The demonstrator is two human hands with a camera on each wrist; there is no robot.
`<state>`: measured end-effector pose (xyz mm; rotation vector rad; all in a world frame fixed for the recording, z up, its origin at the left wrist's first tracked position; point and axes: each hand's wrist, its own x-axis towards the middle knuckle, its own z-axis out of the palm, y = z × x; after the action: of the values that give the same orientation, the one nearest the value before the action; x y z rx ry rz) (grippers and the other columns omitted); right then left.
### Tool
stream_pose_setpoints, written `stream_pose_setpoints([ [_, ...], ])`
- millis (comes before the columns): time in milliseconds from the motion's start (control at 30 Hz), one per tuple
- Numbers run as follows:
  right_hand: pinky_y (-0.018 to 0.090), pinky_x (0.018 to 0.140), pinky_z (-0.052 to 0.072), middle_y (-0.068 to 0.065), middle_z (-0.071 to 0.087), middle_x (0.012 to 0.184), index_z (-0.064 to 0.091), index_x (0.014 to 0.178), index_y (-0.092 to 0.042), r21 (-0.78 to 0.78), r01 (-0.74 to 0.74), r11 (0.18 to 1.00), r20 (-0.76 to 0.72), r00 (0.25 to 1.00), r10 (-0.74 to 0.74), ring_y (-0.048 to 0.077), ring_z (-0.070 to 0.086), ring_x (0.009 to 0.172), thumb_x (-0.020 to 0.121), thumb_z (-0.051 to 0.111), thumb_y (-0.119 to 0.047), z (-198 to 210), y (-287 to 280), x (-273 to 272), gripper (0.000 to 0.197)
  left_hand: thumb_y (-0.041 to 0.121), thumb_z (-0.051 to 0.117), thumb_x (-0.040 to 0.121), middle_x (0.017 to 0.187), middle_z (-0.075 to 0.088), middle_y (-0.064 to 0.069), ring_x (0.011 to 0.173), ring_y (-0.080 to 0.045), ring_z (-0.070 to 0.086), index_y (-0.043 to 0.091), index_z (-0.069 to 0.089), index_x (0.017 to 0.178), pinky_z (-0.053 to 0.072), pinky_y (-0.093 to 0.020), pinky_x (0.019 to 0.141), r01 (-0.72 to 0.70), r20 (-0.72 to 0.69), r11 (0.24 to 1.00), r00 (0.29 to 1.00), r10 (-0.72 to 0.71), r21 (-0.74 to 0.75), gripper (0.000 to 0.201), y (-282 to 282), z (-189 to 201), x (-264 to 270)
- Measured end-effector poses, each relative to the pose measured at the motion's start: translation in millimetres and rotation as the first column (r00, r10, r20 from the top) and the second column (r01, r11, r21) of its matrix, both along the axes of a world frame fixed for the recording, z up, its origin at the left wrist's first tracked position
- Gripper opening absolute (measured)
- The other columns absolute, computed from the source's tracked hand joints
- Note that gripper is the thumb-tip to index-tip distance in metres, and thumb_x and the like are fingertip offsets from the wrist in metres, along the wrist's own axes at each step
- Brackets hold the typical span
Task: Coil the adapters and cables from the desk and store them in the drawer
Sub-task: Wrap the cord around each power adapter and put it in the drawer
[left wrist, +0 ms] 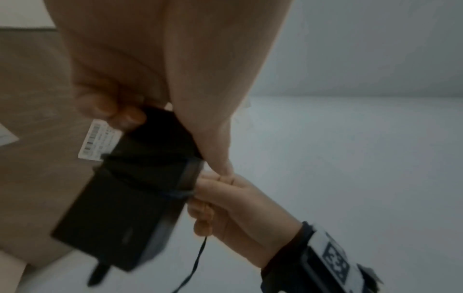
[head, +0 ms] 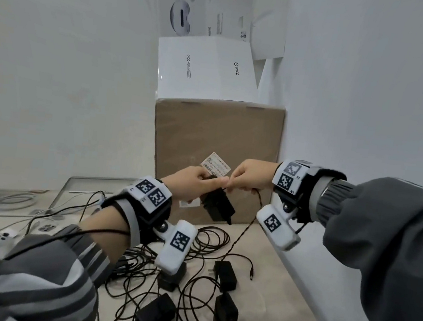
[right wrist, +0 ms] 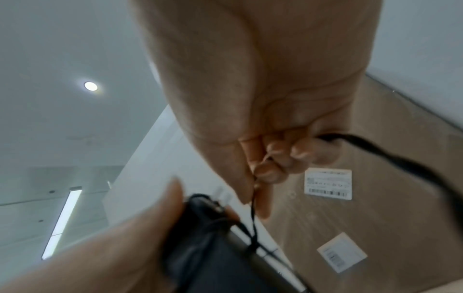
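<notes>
My left hand (head: 197, 182) grips a black power adapter (head: 217, 205) in the air in front of a cardboard box; the adapter (left wrist: 130, 198) has turns of its thin black cable round its middle. Close beside it my right hand (head: 245, 176) pinches that cable (head: 246, 226), which hangs down to the desk. In the right wrist view the cable (right wrist: 253, 214) runs taut from the pinching fingers (right wrist: 265, 170) down to the adapter (right wrist: 213, 247). Several more black adapters (head: 224, 316) and tangled black cables (head: 208, 242) lie on the beige desk below. No drawer is in view.
A tall cardboard box (head: 215, 144) stands against the wall behind my hands, with white product boxes (head: 202, 71) stacked on it. To the left lie a laptop (head: 90, 185), white cables (head: 10, 202) and white controllers (head: 3, 237). A wall (head: 372, 100) bounds the desk on the right.
</notes>
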<state>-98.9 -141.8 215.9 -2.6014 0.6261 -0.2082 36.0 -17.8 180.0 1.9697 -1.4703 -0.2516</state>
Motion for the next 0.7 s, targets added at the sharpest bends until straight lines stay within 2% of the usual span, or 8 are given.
stream_pose_setpoints([
  [67,0.022,0.047,0.036,0.003,0.052,0.061,0.071,0.081,-0.003,0.092,0.022,0.995,0.094,0.995,-0.031,0.015,0.042,0.052,0.085,0.064,-0.019,-5,7,5,0.018,0.062,0.055,0.084,0.051,0.042,0.005,0.046,-0.014,0.038,0.015,0.045,0.059,0.032,-0.024,0.048,-0.067,0.038,0.998,0.997,0.068,-0.013,0.054,-7,-12,4],
  [133,0.024,0.049,0.038,0.007,0.057,0.066,0.071,0.076,-0.009,0.156,0.038,0.987,0.179,0.982,-0.066,0.016,0.045,0.054,0.084,0.06,-0.008,-12,14,11,0.014,0.064,0.054,0.084,0.053,0.045,0.001,0.048,-0.015,0.039,0.014,0.045,0.061,0.029,-0.027,0.049,-0.161,0.035,0.985,0.986,0.163,-0.059,0.056,-16,-26,11],
  [233,0.021,0.051,0.038,-0.001,0.056,0.054,0.073,0.094,-0.007,0.217,0.034,0.976,0.285,0.954,-0.097,0.015,0.045,0.053,0.083,0.063,-0.001,-22,26,17,0.016,0.067,0.048,0.085,0.086,0.064,-0.021,0.066,-0.023,0.054,-0.005,0.059,0.096,0.032,-0.029,0.05,-0.356,-0.136,0.927,0.93,0.34,-0.118,0.074,-28,-38,22],
  [300,0.016,0.046,0.039,-0.003,0.057,0.056,0.068,0.11,-0.006,0.291,0.013,0.957,0.393,0.91,-0.131,0.012,0.045,0.051,0.086,0.058,0.001,-31,33,20,0.028,0.067,0.044,0.087,0.094,0.065,-0.021,0.068,-0.025,0.057,-0.008,0.057,0.108,0.034,-0.026,0.048,-0.438,-0.334,0.888,0.866,0.373,-0.143,0.079,-30,-38,22],
  [400,0.012,0.048,0.043,0.002,0.061,0.073,0.06,0.12,-0.001,0.362,-0.143,0.921,0.56,0.823,-0.093,0.009,0.05,0.053,0.095,0.047,-0.001,-47,47,20,0.029,0.063,0.046,0.089,0.062,0.058,-0.008,0.048,-0.019,0.048,-0.001,0.061,0.09,0.038,-0.023,0.048,-0.517,-0.732,0.806,0.661,0.163,-0.288,0.066,-34,-31,26],
  [533,0.018,0.06,0.042,-0.001,0.058,0.066,0.066,0.086,-0.013,0.403,-0.32,0.857,0.552,0.832,0.051,0.008,0.048,0.055,0.097,0.05,-0.013,-72,51,15,0.02,0.054,0.041,0.096,0.053,0.051,-0.004,0.033,-0.009,0.04,0.007,0.05,0.084,0.031,-0.016,0.034,-0.608,-0.908,0.675,0.302,-0.29,-0.418,0.05,-20,-1,20],
  [633,0.019,0.06,0.039,-0.003,0.052,0.06,0.066,0.077,-0.02,0.341,-0.298,0.891,0.432,0.892,0.133,0.009,0.044,0.056,0.097,0.052,-0.023,-91,39,12,0.025,0.053,0.031,0.099,0.053,0.056,-0.002,0.032,-0.006,0.034,0.013,0.055,0.086,0.021,-0.015,0.032,-0.416,-0.857,0.749,0.249,-0.452,-0.516,0.048,6,28,16],
  [700,0.024,0.058,0.036,-0.001,0.05,0.059,0.068,0.073,-0.023,0.25,-0.22,0.943,0.364,0.924,0.119,0.012,0.042,0.056,0.096,0.053,-0.03,-92,22,8,0.028,0.054,0.036,0.096,0.056,0.054,-0.001,0.034,-0.008,0.033,0.017,0.059,0.079,0.018,-0.015,0.035,-0.238,-0.848,0.839,0.351,-0.396,-0.49,0.046,20,35,18],
])
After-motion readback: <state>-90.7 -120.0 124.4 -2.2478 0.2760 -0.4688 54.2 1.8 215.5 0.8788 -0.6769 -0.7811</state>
